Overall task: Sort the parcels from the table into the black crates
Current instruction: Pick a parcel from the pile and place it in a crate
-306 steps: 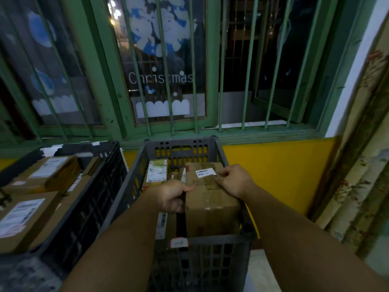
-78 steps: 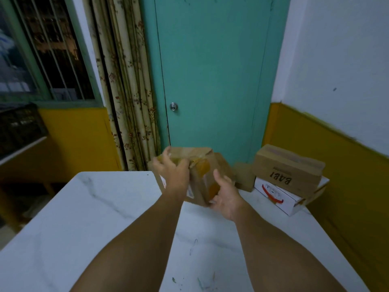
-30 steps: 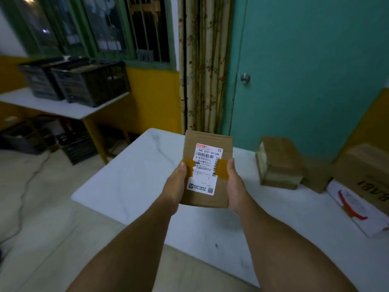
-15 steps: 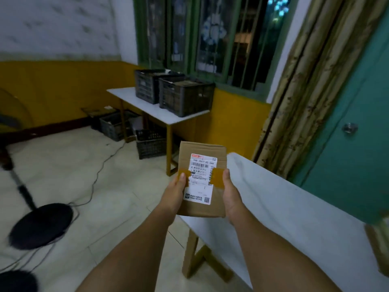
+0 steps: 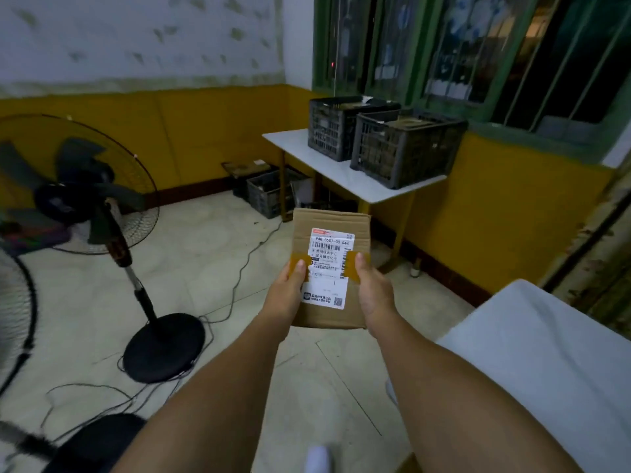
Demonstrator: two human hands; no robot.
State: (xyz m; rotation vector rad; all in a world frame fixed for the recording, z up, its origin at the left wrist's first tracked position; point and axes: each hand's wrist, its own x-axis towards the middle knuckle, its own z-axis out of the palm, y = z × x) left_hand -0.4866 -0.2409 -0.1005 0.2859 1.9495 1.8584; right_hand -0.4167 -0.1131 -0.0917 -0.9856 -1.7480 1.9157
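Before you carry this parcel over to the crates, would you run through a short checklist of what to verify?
1. Grip: left hand and right hand hold the parcel by its sides: ok.
2. Label faces up and is readable: ok.
3. Black crates are in view on the far table: ok.
4. Room left in the crates: cannot tell.
5. Floor path: cables trail from the fan: not ok, step around them.
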